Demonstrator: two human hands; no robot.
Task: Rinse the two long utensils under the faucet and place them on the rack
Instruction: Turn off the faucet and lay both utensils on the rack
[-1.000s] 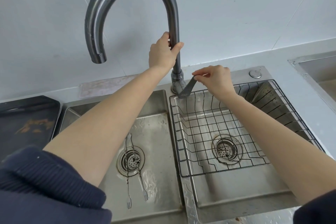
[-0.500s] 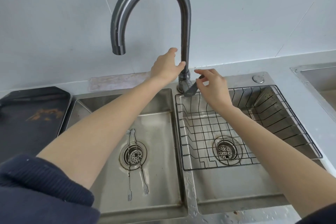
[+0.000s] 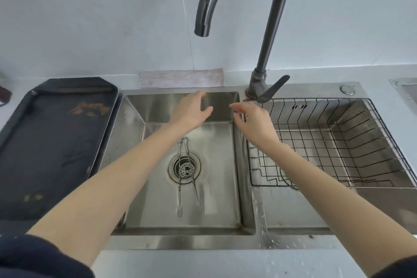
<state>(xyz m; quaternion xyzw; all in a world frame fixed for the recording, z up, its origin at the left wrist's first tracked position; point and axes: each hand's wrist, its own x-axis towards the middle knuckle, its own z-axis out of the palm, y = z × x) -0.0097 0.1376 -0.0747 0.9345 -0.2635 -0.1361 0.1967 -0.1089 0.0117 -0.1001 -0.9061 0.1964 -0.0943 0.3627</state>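
Note:
Two long thin metal utensils with small fork tips (image 3: 180,187) (image 3: 195,189) lie side by side in the left sink basin (image 3: 216,214), across its drain. The dark gooseneck faucet (image 3: 270,36) rises behind the divider, its spout over the left basin; no water shows. The black wire rack (image 3: 352,142) sits in the right basin. My left hand (image 3: 191,111) hovers with fingers apart above the back of the left basin. My right hand (image 3: 252,122) hovers over the divider, fingers loosely curled, holding nothing.
A dark tray (image 3: 52,142) lies on the counter left of the sink. A worn cloth strip (image 3: 180,78) runs along the wall behind the left basin. The faucet lever (image 3: 274,89) points right. A round button (image 3: 347,89) sits behind the rack.
Both hands have let go of the faucet neck and lever and dropped toward the left basin. The view has shifted left and closer.

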